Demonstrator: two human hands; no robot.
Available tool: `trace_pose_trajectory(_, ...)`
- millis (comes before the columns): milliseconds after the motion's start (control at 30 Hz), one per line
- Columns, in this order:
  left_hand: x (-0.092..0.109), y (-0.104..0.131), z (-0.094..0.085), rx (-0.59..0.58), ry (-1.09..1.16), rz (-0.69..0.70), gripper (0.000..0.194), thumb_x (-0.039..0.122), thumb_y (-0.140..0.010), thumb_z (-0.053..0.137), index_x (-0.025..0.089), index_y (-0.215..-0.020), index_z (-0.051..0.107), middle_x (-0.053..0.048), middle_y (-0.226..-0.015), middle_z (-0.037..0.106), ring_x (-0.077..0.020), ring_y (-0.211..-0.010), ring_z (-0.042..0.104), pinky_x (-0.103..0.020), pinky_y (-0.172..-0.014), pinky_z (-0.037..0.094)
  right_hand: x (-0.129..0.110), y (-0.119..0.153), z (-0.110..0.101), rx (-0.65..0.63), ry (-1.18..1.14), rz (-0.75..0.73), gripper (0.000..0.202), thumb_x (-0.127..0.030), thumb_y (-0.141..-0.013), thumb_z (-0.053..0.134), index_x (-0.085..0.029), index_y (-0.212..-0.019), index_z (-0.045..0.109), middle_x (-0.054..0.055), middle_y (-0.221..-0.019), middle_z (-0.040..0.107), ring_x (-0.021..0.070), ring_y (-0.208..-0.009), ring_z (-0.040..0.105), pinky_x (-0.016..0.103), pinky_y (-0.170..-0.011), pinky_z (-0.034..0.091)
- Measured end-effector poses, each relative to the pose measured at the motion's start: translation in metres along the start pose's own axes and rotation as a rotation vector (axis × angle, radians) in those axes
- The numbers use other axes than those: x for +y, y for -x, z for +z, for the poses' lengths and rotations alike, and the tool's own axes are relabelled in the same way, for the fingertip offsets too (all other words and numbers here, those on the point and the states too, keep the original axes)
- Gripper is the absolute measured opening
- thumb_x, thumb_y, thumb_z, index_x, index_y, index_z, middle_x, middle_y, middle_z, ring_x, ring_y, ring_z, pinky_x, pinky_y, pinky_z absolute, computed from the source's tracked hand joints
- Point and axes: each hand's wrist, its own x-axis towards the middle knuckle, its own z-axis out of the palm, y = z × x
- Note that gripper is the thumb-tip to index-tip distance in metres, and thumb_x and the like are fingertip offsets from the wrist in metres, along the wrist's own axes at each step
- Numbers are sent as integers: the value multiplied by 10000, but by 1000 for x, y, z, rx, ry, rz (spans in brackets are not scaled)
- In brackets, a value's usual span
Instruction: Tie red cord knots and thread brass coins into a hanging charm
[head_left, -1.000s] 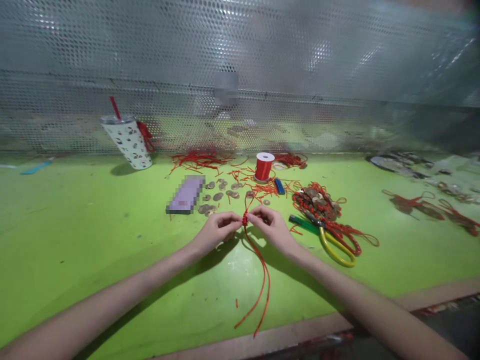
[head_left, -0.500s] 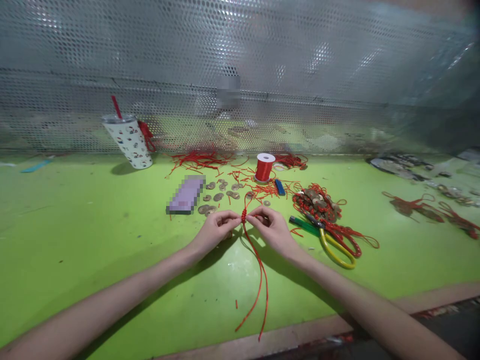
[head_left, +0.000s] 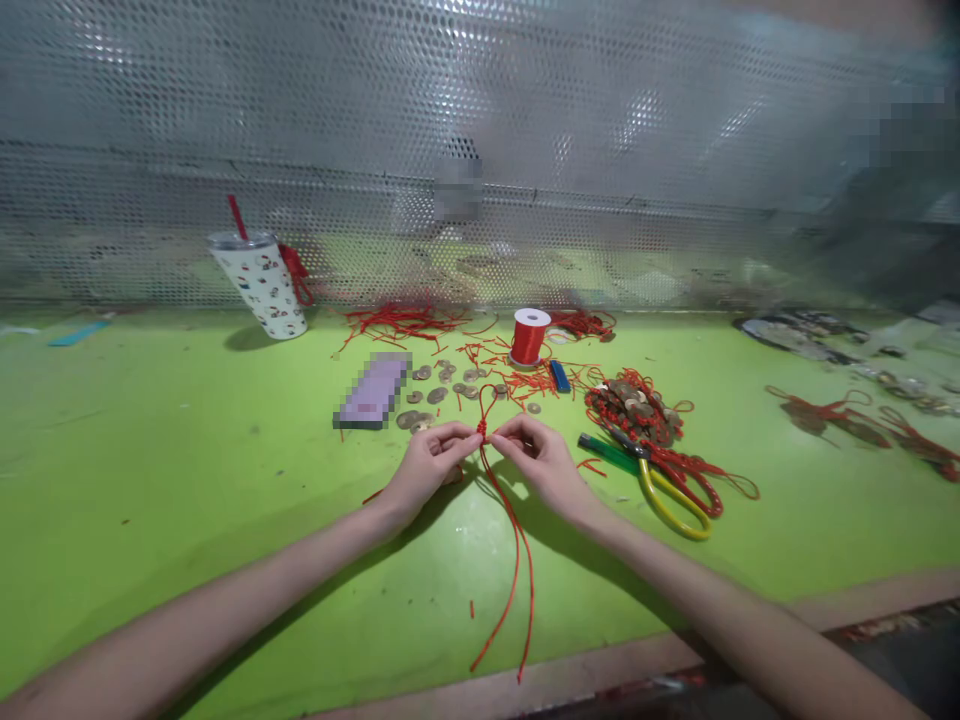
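Observation:
A red knotted cord (head_left: 514,525) stands between my fingertips, with a small loop at its top and two long tails trailing down over the green table. My left hand (head_left: 437,462) pinches the knot from the left between thumb and index finger. From the other side my right hand (head_left: 538,460) is closed in a pinch at the knot's lower part, its fingertips on red cord. Just beyond my hands lie several round bronze-coloured coins (head_left: 436,395). To the right of my right hand are scissors (head_left: 675,495) with yellow and red handles.
A spool of red cord (head_left: 529,338) stands behind my hands, near a blue lighter (head_left: 559,376) and cord scraps. A green lighter (head_left: 609,452) touches the scissors, below a heap of corded coins (head_left: 634,405). A purple phone-like slab (head_left: 373,392) and a patterned tumbler (head_left: 262,285) sit left.
The knot has shifted slightly left, and my right fingertips now sit lower on it. A red cord end shows beside my left wrist.

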Motion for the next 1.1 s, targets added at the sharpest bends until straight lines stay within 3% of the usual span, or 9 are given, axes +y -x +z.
trace_pose_trajectory(133,1,2,-1,-30,-15,4,391,500,-740,794,136,-808,667,97,-523,355,-41,-444,249,-215,-446,181,-1,1,-2,-73,55,-11,307,-484,-912,611,-189,-829,637,4,-734,578,153,-666,494,307,-626,377)
trace_pose_trajectory(233,1,3,-2,-88,-66,5,379,506,-769,761,140,-802,668,97,-498,346,-52,-441,263,-222,-454,198,-1,-1,-4,-54,5,-17,316,-503,-924,591,-201,-868,669,27,-811,627,174,-744,546,321,-687,414)
trace_pose_trajectory(633,-2,5,-4,-221,-277,54,392,522,-805,698,135,-749,668,41,-570,430,-83,-514,322,-238,-483,188,14,-12,3,-184,-311,174,503,-679,-723,739,-187,-791,660,2,-730,605,138,-668,530,275,-636,425)
trace_pose_trajectory(733,-1,5,-3,-218,-250,53,381,516,-816,698,137,-785,689,43,-564,434,-86,-513,333,-243,-488,202,13,-12,4,-175,-300,139,480,-659,-751,731,-185,-784,657,-8,-713,585,124,-646,500,259,-610,395)
trace_pose_trajectory(900,1,5,0,-165,-162,45,439,570,-821,679,135,-777,707,83,-473,324,-73,-455,258,-248,-471,198,6,-9,5,-126,-286,165,491,-676,-729,735,-194,-776,650,-15,-700,556,129,-642,490,260,-592,394)
trace_pose_trajectory(1100,0,4,-3,-157,-208,31,418,556,-787,721,137,-774,714,76,-480,356,-73,-455,268,-247,-462,173,7,-8,9,-110,-276,115,450,-640,-738,742,-199,-773,659,-2,-727,593,138,-661,518,276,-616,416)
